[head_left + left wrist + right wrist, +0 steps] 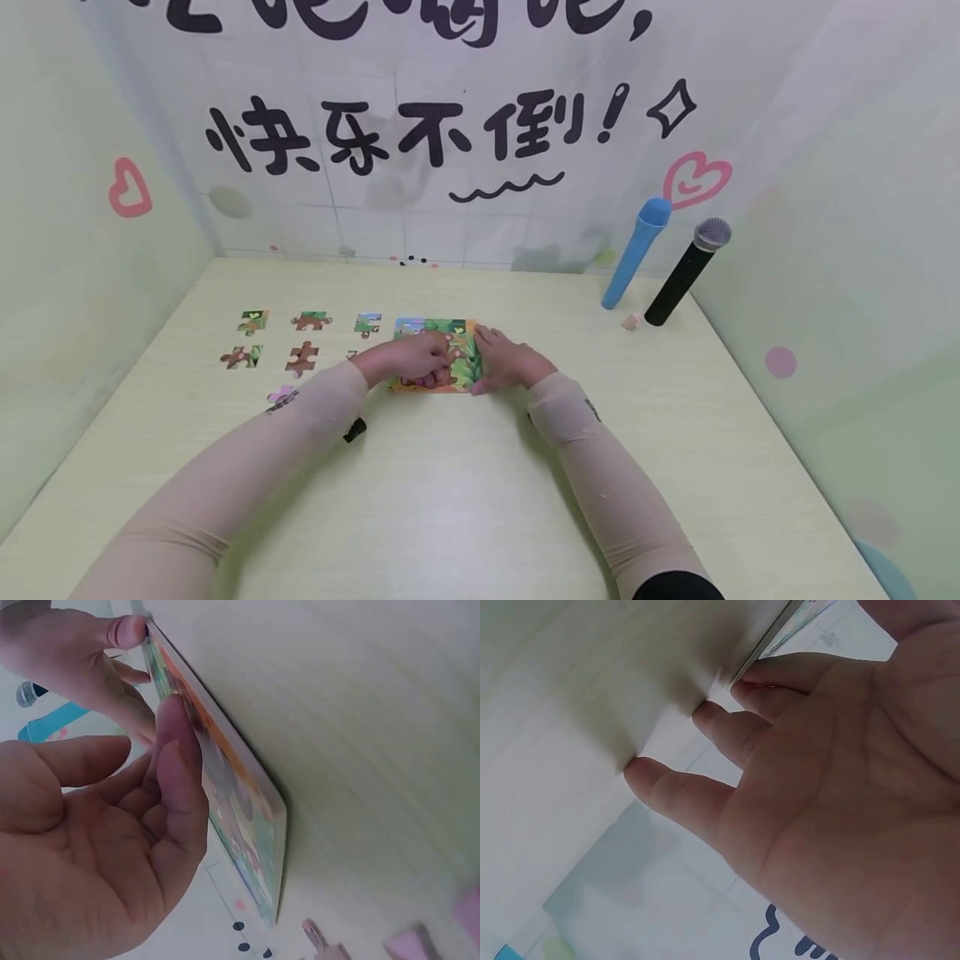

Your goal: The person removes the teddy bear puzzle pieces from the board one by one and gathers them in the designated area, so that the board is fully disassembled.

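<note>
Puzzle board (437, 354) flat on pale tabletop (465, 492), centre. Left hand (408, 357) over board's left part, fingers loosely bent, fingertips on its surface. Right hand (504, 362) at board's right edge — fingers extended, tips touching edge. Loose puzzle pieces (303, 357) in rows left of board. 2 microphones (660, 262) lean against back wall, right.

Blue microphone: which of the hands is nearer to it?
Right. The right hand rests on the puzzle board's right edge, the side toward the blue microphone. The left hand lies on the board's left part, farther away.
</note>
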Available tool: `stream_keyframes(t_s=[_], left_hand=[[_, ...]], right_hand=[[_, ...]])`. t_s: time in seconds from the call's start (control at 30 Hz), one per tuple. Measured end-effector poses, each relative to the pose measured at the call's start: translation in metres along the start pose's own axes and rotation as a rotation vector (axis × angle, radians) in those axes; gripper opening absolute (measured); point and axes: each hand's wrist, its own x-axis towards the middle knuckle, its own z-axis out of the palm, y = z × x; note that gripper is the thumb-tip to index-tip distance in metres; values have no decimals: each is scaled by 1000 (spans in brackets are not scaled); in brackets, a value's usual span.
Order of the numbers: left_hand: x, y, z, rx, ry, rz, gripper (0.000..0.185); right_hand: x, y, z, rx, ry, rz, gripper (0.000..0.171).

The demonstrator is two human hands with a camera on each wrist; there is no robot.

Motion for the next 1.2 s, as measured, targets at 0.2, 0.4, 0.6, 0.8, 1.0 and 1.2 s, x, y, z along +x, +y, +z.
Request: stream_keyframes(t_s=[0.2,0.4,0.6,0.8,1.0,1.2], left_hand=[[2,4,1,-35,-15,-36,50],[1,4,1,-48,-10,-27,41],[2,-1,2,-175,-16,-63,30],[3,2,4,-244,39,-86,19],[11,5,11,-253,103,-108,25],[18,6,19,-272,187,-119,25]], right_hand=[[0,1,0,12,0,6,109],[1,1,0,10,-1,9,110],[1,0,0,-8,0,3,110],[2,0,0,-31,-6,0,110],[1,-1,-1,-10,-4,9,109],[0,0,-1,28,-34,13,107]])
